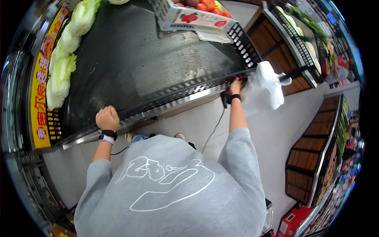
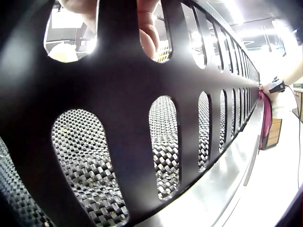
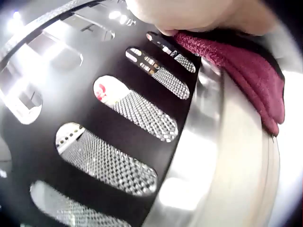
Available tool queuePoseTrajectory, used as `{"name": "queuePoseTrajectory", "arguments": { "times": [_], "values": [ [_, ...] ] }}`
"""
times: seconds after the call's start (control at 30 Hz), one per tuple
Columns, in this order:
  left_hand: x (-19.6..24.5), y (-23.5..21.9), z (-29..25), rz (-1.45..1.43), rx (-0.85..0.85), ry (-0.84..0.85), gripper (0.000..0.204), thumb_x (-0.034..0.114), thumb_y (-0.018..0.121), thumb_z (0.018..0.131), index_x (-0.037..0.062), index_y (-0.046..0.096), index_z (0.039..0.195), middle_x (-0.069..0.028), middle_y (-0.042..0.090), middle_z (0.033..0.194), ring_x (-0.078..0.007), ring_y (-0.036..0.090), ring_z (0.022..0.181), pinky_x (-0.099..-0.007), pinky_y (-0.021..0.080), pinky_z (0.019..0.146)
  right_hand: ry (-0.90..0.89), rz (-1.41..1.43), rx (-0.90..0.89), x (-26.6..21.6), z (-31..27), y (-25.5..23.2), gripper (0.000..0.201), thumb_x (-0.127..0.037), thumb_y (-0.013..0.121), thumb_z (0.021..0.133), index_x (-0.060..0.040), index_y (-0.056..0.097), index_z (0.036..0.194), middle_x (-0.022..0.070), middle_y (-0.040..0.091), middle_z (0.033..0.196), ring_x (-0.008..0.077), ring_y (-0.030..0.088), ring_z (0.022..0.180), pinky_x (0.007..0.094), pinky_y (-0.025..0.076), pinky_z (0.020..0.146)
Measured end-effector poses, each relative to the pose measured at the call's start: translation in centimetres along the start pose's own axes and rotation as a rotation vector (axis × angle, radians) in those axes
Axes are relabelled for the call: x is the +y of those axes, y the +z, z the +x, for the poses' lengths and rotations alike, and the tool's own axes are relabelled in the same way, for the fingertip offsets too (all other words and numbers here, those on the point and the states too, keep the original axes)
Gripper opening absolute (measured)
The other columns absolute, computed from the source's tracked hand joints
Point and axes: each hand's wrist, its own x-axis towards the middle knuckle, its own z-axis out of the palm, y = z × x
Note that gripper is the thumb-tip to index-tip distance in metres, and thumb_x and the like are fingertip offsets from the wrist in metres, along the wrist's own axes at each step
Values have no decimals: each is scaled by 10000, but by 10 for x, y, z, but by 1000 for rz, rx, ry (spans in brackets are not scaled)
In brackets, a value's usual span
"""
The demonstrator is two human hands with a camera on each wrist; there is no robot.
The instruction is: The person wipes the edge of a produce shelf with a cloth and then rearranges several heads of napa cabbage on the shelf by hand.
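Observation:
A black slotted rail [image 1: 173, 96] edges the front of a dark mesh produce shelf [image 1: 150, 55]. My left hand [image 1: 107, 118] grips the rail's top near its left end; its fingertips [image 2: 149, 35] show through the slots in the left wrist view. Farther right, my right hand [image 1: 236, 85] holds a dark red cloth [image 3: 236, 66] against the same rail. The cloth [image 2: 265, 118] hangs over the rail and the steel lip [image 3: 222, 156] below it. Most of the cloth is hidden under the hand in the head view.
Pale cabbages [image 1: 63, 67] line the shelf's left side. A white crate of red fruit [image 1: 193, 15] stands at the back. A bunch of white plastic bags [image 1: 268, 85] hangs just right of my right hand. Wooden display stands [image 1: 316, 158] flank the grey floor aisle.

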Motion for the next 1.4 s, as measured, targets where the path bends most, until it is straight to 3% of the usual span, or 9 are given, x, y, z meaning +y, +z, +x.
{"name": "queuePoseTrajectory", "arguments": {
  "times": [0.1, 0.23, 0.47, 0.87, 0.93, 1.07, 1.13, 1.2, 1.4],
  "values": [
    [0, -2, 1, 9, 3, 8, 227, 232, 446, 802, 92, 535, 648, -85, 545, 643, -299, 526, 641, -435, 396, 601, -16, 17, -20, 41, 18, 15, 583, -330, 324, 925, 17, 205, 1379, 274, 108, 1439, 420, 60, 1334, 455, 56, 1096],
    [0, -4, 1, -30, 38, 15, 213, 223, 467, 785, 86, 562, 653, -75, 546, 627, -283, 525, 619, -414, 396, 585, -99, -83, -93, -48, -72, -8, 616, -340, 337, 923, 84, 203, 1350, 328, 113, 1413, 436, 52, 1333, 465, 56, 1091],
    [1, -7, 2, -26, 37, -3, 215, 230, 473, 776, 90, 565, 643, -66, 546, 615, -270, 525, 606, -408, 385, 573, -349, -154, -165, -72, -197, 54, 650, -238, 501, 870, 211, 233, 1255, 404, 198, 1338, 487, 159, 1290, 485, 98, 1087],
    [4, -14, -4, -116, 75, -78, 189, 254, 554, 752, 79, 591, 691, -66, 574, 679, -258, 524, 781, -403, 388, 704, -456, -27, -270, -120, -322, 83, 446, -108, 492, 837, 112, 393, 1212, 358, 358, 1273, 473, 345, 1195, 437, 277, 1038],
    [7, -18, -3, -14, 288, -38, 207, 270, 574, 744, 65, 591, 766, -99, 573, 802, -300, 491, 946, -431, 376, 808, -413, -5, -595, -132, -324, 67, 426, -103, 490, 831, 49, 421, 1222, 300, 415, 1265, 465, 421, 1139, 437, 386, 955],
    [47, -38, -28, -151, 420, -205, 176, 177, 604, 717, 70, 583, 855, -111, 555, 939, -318, 457, 1015, -443, 345, 874, -665, -142, -477, -124, -323, 77, 434, -94, 515, 806, 21, 439, 1217, 270, 426, 1276, 428, 459, 1124, 429, 428, 910],
    [60, -25, -54, -417, 209, -36, 173, 142, 610, 696, 47, 567, 834, -122, 575, 895, -312, 524, 917, -426, 401, 805, -671, -129, -475, -121, -325, 78, 464, -89, 528, 792, 27, 425, 1230, 277, 408, 1288, 442, 451, 1124, 418, 427, 917],
    [74, -8, -71, -661, -380, -9, 196, 198, 598, 703, 38, 563, 810, -144, 596, 878, -310, 575, 823, -412, 454, 744, -750, -111, -492, -112, -319, 82, 498, -81, 534, 779, 3, 414, 1256, 263, 405, 1298, 452, 428, 1144, 422, 420, 926],
    [97, 64, -78, -718, -507, -140, 335, 275, 631, 720, 39, 547, 943, -178, 616, 933, -356, 591, 872, -437, 476, 763, -797, 229, -666, -121, -327, 64, 532, 50, 511, 726, -52, 470, 1246, 240, 427, 1284, 387, 514, 1073, 367, 452, 875]
  ]
}}
